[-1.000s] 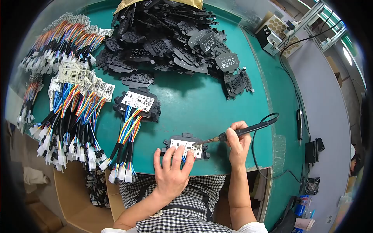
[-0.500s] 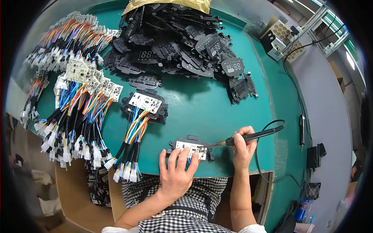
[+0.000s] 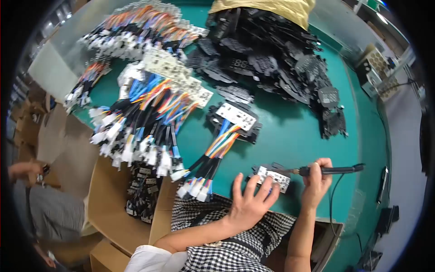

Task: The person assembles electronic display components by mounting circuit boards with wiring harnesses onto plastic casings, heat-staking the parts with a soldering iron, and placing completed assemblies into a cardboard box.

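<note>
My left hand (image 3: 250, 205) lies over a small white circuit board (image 3: 280, 181), fingers spread and fingertips resting on its near edge. The board sits on a black plastic panel (image 3: 283, 168) near the front edge of the table. My right hand (image 3: 316, 185) is closed around the black handle of a soldering iron (image 3: 333, 170), whose tip points left at the board; blur hides whether it touches. Left of them, another white circuit board (image 3: 236, 116) with coloured wires lies on black panels.
Wired boards (image 3: 170, 68) and their white connectors pile up on the left. Many black display panels (image 3: 272, 68) spill from a yellow bag (image 3: 272, 10) at the back. A cardboard box (image 3: 108, 204) stands below the table edge, and another person's hand (image 3: 27, 173) shows at far left.
The head view has turned and tilted, so the whole scene sits further right in the frame. Both hands keep about the same places at the board, and the other person has come into view.
</note>
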The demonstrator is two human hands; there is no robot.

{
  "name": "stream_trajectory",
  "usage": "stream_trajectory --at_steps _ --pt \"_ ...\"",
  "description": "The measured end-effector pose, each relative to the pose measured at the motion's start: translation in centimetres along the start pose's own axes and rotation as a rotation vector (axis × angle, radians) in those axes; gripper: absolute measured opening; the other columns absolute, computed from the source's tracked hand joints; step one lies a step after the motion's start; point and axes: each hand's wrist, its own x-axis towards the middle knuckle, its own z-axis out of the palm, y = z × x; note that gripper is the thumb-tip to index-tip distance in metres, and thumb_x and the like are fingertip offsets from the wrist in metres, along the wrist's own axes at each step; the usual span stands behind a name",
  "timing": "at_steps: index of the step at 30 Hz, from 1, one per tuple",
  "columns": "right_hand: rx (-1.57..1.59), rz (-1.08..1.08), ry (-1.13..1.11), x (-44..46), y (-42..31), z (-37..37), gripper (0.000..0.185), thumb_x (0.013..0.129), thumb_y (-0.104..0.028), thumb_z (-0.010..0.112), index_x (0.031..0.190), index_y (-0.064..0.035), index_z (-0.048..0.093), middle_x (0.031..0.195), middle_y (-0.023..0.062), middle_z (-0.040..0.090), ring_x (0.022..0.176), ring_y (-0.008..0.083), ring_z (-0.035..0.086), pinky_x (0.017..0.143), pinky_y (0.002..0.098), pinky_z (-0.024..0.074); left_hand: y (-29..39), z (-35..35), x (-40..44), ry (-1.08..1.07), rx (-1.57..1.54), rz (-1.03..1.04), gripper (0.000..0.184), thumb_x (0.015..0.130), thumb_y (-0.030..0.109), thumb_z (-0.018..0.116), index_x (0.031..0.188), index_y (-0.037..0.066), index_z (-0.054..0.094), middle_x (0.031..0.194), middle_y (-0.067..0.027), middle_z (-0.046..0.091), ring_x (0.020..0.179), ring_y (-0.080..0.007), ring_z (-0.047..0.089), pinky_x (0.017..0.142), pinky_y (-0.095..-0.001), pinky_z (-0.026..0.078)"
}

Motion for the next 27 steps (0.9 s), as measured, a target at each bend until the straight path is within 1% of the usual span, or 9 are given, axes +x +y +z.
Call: stream_trajectory --at_steps 2,7,11,18,27 --pt "-0.042 0.005 -0.012 -0.1 -0.03 0.11 0.011 0.084 -0.008 0.055 0.079 -0.0078 0.045 0.066 -0.0049 0.04 0.054 0.0023 0.036 0.047 0.0178 0.0281 0.06 0.18 -0.03 0.016 -0.009 0.0 0.025 0.073 0.019 0.064 0.098 0.017 0.063 0.109 -0.0026 0.054 0.099 -0.0251 0.048 0.092 -0.0546 0.031" --pt "-0.091 0.043 -0.082 -0.19 0.19 0.17 0.011 0.083 -0.006 0.057 0.081 -0.0056 0.046 0.071 -0.0043 0.043 0.061 0.0027 0.037 0.053 0.0174 0.0304 -0.06 0.48 -0.11 0.02 -0.002 0.02 0.028 0.07 0.019 0.066 0.098 0.017 0.063 0.109 -0.003 0.054 0.1 -0.0257 0.048 0.091 -0.0552 0.031" --pt "-0.042 0.056 -0.121 -0.18 0.26 0.3 0.011 0.083 -0.006 0.057 0.082 -0.0049 0.047 0.071 -0.0043 0.044 0.061 0.0024 0.038 0.053 0.0177 0.0312 -0.1 0.61 -0.11 0.022 0.005 0.019 0.029 0.07 0.018 0.067 0.098 0.017 0.063 0.11 -0.0029 0.054 0.1 -0.0256 0.047 0.091 -0.055 0.031" --pt "-0.057 0.054 -0.127 -0.18 0.32 0.33 0.011 0.083 -0.006 0.058 0.082 -0.005 0.047 0.071 -0.0045 0.044 0.061 0.0022 0.038 0.053 0.0172 0.031 -0.1 0.6 -0.12 0.028 0.001 0.023 0.029 0.069 0.018 0.068 0.098 0.016 0.063 0.109 -0.0029 0.054 0.1 -0.0256 0.047 0.091 -0.0548 0.031" --pt "-0.06 0.052 -0.138 -0.22 0.33 0.33 0.013 0.083 -0.007 0.06 0.083 -0.0049 0.047 0.07 -0.0048 0.044 0.06 0.0019 0.037 0.052 0.017 0.0306 -0.15 0.45 -0.15 -0.003 -0.022 0.027 0.035 0.066 0.019 0.069 0.1 0.016 0.063 0.11 -0.0038 0.053 0.101 -0.0264 0.046 0.092 -0.0555 0.031"
